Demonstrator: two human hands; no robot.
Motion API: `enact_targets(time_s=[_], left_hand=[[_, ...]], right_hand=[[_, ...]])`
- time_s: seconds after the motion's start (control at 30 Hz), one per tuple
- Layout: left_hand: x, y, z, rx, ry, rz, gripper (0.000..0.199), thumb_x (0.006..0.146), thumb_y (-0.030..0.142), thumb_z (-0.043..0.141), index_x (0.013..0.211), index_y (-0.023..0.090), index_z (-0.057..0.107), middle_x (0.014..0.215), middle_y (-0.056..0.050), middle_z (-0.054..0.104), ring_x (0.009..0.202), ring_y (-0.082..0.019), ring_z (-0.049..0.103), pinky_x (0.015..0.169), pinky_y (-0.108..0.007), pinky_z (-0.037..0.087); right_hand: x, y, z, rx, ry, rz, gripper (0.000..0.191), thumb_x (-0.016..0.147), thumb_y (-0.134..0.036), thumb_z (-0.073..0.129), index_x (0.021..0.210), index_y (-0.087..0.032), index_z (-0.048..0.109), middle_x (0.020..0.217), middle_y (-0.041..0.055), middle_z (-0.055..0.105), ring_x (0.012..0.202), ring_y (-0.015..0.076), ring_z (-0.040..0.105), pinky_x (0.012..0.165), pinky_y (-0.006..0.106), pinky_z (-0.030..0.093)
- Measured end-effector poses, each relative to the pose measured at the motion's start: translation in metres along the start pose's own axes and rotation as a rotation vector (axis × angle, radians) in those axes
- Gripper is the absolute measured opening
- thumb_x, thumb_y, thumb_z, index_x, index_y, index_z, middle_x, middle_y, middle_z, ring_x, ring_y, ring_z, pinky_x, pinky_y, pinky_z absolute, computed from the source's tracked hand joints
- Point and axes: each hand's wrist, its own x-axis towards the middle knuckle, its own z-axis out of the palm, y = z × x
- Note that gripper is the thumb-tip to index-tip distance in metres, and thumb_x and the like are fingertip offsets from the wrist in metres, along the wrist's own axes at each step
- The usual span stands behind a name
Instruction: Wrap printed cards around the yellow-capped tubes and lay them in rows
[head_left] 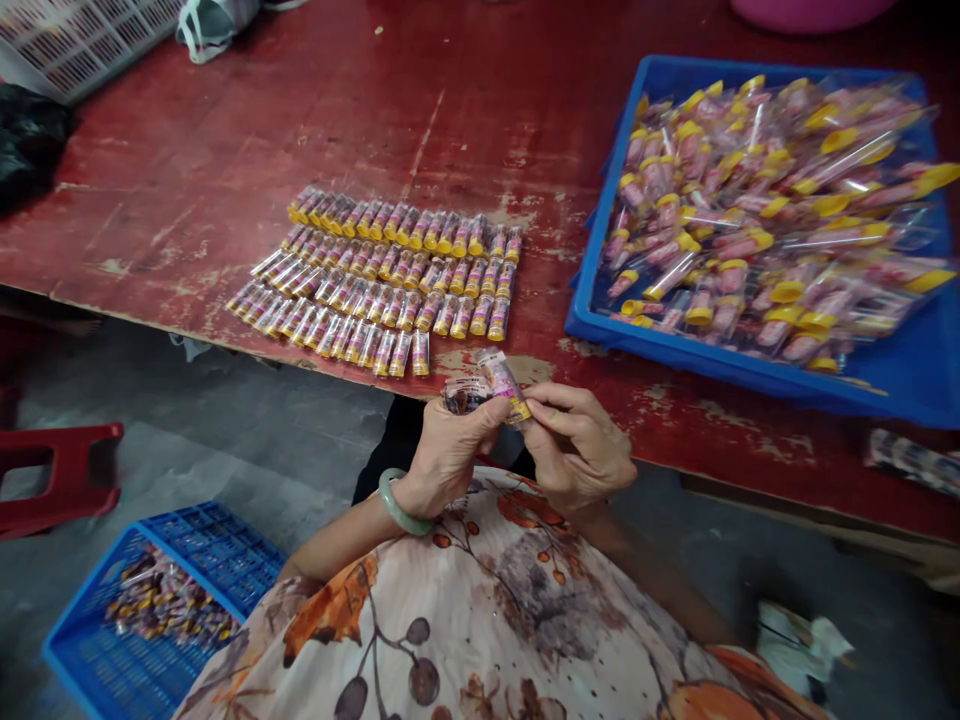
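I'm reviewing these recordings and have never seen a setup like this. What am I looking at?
There is no machine: a person works with bare hands. The single picture comes from a camera on their head, looking forward and down.

The left hand, with a bracelet at its wrist, and the right hand hold a small clear tube between their fingers. Something dark and printed shows beside it; I can't tell what.

Ahead, on a worn red table, lie rows of similar tubes. To the right sits a blue tray heaped with yellow-ended pieces.
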Motion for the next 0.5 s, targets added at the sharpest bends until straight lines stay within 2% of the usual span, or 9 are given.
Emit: enact_targets(time_s=[0.17, 0.27, 0.37, 0.5], left_hand=[[0.002, -0.002, -0.001, 0.013, 0.004, 0.0, 0.045, 0.061, 0.042, 0.084, 0.059, 0.016, 0.048, 0.053, 0.006, 0.039, 0.046, -0.004, 0.03, 0.044, -0.023, 0.023], [0.005, -0.001, -0.004, 0.033, 0.002, 0.004, 0.045, 0.062, 0.043, 0.084, 0.059, 0.016, 0.048, 0.053, 0.006, 0.039, 0.047, -0.004, 0.029, 0.045, -0.023, 0.022], [0.008, -0.001, -0.009, 0.079, -0.02, 0.028, 0.044, 0.063, 0.043, 0.082, 0.06, 0.016, 0.049, 0.054, 0.006, 0.039, 0.048, -0.004, 0.029, 0.045, -0.023, 0.021], [0.014, -0.001, -0.014, 0.142, -0.069, 0.043, 0.04, 0.066, 0.041, 0.081, 0.061, 0.016, 0.051, 0.052, 0.007, 0.039, 0.047, -0.005, 0.029, 0.045, -0.023, 0.022]], right_hand=[[-0.001, 0.001, 0.001, -0.01, 0.006, 0.028, 0.015, 0.079, -0.013, 0.064, 0.086, -0.026, 0.068, 0.09, 0.0037, 0.071, 0.078, 0.0187, 0.069, 0.066, 0.034, 0.057], [0.003, 0.003, -0.006, 0.047, -0.093, 0.087, 0.014, 0.078, -0.015, 0.066, 0.087, -0.025, 0.068, 0.091, 0.0047, 0.071, 0.079, 0.0188, 0.067, 0.067, 0.035, 0.056], [0.013, 0.008, -0.016, 0.248, -0.266, 0.311, 0.02, 0.078, -0.019, 0.065, 0.097, -0.024, 0.069, 0.099, 0.006, 0.069, 0.075, 0.0171, 0.064, 0.065, 0.034, 0.055], [0.032, 0.018, -0.017, 0.539, -0.305, 0.666, 0.025, 0.08, -0.029, 0.065, 0.104, -0.023, 0.068, 0.096, 0.0053, 0.069, 0.069, 0.0144, 0.061, 0.055, 0.027, 0.052]])
